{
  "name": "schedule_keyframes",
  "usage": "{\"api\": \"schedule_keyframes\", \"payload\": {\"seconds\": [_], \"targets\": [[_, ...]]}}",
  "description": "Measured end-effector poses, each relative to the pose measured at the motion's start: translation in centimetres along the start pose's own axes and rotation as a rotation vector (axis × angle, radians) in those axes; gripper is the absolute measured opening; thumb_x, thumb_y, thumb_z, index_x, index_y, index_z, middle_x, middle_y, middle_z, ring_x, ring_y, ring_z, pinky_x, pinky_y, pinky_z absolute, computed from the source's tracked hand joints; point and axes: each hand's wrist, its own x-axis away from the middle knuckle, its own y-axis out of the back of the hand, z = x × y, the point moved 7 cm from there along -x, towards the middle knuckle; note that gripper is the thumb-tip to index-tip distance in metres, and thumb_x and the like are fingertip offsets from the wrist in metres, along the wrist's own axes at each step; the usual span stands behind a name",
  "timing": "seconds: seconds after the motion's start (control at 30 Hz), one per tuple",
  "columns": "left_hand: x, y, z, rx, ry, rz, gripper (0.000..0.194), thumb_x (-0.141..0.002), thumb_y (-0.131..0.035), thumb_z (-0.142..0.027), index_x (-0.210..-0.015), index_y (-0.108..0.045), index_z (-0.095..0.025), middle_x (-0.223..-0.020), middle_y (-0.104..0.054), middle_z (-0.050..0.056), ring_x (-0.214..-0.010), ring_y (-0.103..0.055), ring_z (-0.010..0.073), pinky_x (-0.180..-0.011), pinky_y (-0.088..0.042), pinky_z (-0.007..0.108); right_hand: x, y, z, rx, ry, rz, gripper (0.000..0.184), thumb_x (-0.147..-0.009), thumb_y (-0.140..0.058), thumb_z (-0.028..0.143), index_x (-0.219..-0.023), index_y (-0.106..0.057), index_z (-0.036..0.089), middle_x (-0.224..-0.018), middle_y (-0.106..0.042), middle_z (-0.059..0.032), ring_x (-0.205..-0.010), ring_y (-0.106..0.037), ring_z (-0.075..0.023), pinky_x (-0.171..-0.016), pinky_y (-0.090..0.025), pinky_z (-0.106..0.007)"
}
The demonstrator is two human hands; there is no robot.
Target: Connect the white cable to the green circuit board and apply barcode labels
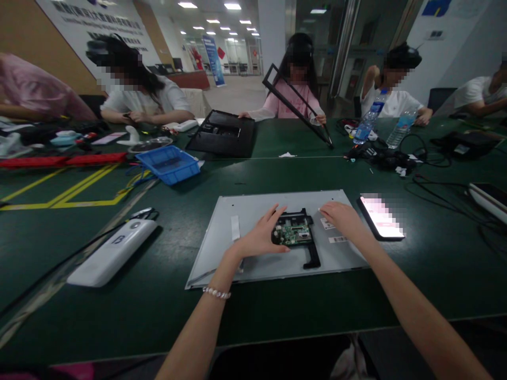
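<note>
A flat silver-grey display panel (pixel 217 227) lies on the green table in front of me. On its middle sits a black plastic bracket (pixel 312 256) with a green circuit board (pixel 293 232) in it. My left hand (pixel 257 235) spans the left side of the board, thumb and fingers spread apart. Whether its fingertips touch the bracket I cannot tell. Just right of the board, over the panel's labels (pixel 337 239), my right hand (pixel 338 216) has its fingers curled together. Anything between those fingers is hidden.
A lit phone (pixel 382 217) lies right of the panel, a white power bank (pixel 114 253) left. Beyond are a blue basket (pixel 170 164), a black cover (pixel 222 134), bottles (pixel 370 121) and cables. Across the table, a person (pixel 299 89) holds a black frame (pixel 291 105).
</note>
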Motion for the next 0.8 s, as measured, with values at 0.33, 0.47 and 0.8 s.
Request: {"api": "schedule_keyframes", "payload": {"seconds": [0.33,0.47,0.8], "targets": [[0.1,0.0,0.1,-0.043,0.057,-0.034,0.105,-0.067,-0.068,-0.048,-0.146,-0.001,-0.031,-0.153,-0.004,0.009,-0.136,-0.019,0.0376,-0.105,-0.029,0.056,0.8,-0.4,-0.2,-0.028,-0.12,-0.063,0.026,-0.091,-0.036,0.018,-0.104,-0.059,0.018,-0.095,-0.065,-0.0091,-0.085,-0.06,-0.0198,-0.073,-0.043,-0.031],[0.0,-0.1,0.2,-0.055,0.047,-0.043,0.106,-0.066,-0.068,-0.049,-0.146,-0.002,-0.028,-0.153,-0.006,0.009,-0.137,-0.017,0.0361,-0.107,-0.028,0.055,0.9,-0.5,0.4,-0.075,-0.092,-0.029,0.027,-0.089,-0.038,0.013,-0.106,-0.059,0.018,-0.098,-0.065,-0.0087,-0.092,-0.06,-0.0198,-0.078,-0.044,-0.031],[-0.1,-0.2,0.5,-0.057,0.018,-0.059,0.106,-0.066,-0.069,-0.049,-0.146,-0.003,-0.027,-0.153,-0.008,0.011,-0.137,-0.02,0.0349,-0.107,-0.028,0.052,0.1,0.5,1.0,-0.18,-0.108,-0.107,0.026,-0.088,-0.043,0.015,-0.102,-0.064,0.019,-0.104,-0.067,-0.0061,-0.097,-0.06,-0.0191,-0.086,-0.044,-0.031]]}}
